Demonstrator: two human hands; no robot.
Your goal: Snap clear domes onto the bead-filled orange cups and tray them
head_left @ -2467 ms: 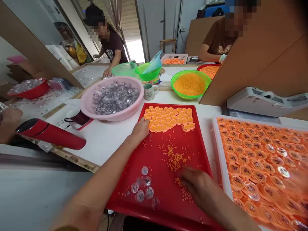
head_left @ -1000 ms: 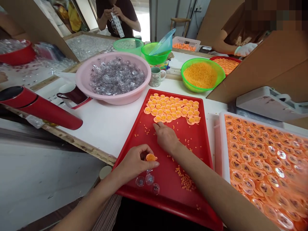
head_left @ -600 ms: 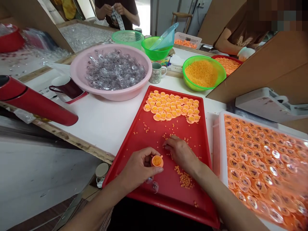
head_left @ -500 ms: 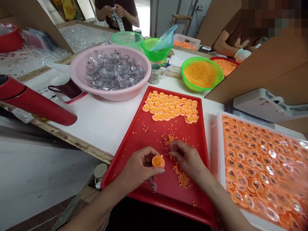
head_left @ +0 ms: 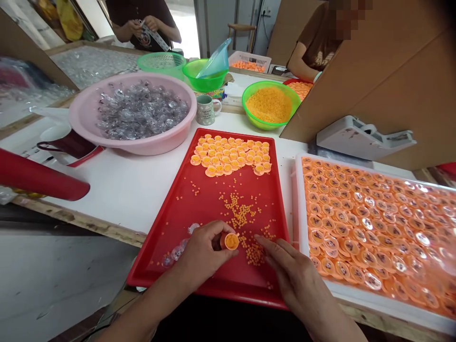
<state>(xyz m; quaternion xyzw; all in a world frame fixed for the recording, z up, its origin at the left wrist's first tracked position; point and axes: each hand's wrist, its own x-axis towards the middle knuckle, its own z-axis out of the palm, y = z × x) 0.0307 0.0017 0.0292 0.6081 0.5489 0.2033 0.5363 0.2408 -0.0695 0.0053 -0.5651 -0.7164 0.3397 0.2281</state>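
Observation:
My left hand (head_left: 210, 244) is closed around a small orange toy cup (head_left: 232, 241), its opening turned up toward me and orange-yellow filling showing inside. To the right, my right hand (head_left: 295, 270) reaches over the red tray (head_left: 199, 204) with fingers stretched out. Its fingertips are at a pile of tiny orange pellets (head_left: 254, 254), and nothing shows in its grasp. More loose pellets (head_left: 240, 213) are scattered farther up the tray. Rows of filled orange cups on saucers (head_left: 231, 154) cover the tray's far end. Several clear plastic pieces (head_left: 177, 251) lie left of my left hand.
A pink basin (head_left: 190, 118) holds clear plastic pieces. Behind the tray are a mug (head_left: 205, 111) and a green bowl of pellets (head_left: 269, 104). A white crate (head_left: 299, 204) of lidded orange cups stands right, below a cardboard partition (head_left: 374, 85). Two other people are across the table.
My right hand has come down to the lower pellet pile, its bent fingers now straighter. My left hand keeps the cup. The whole view has shifted to the right.

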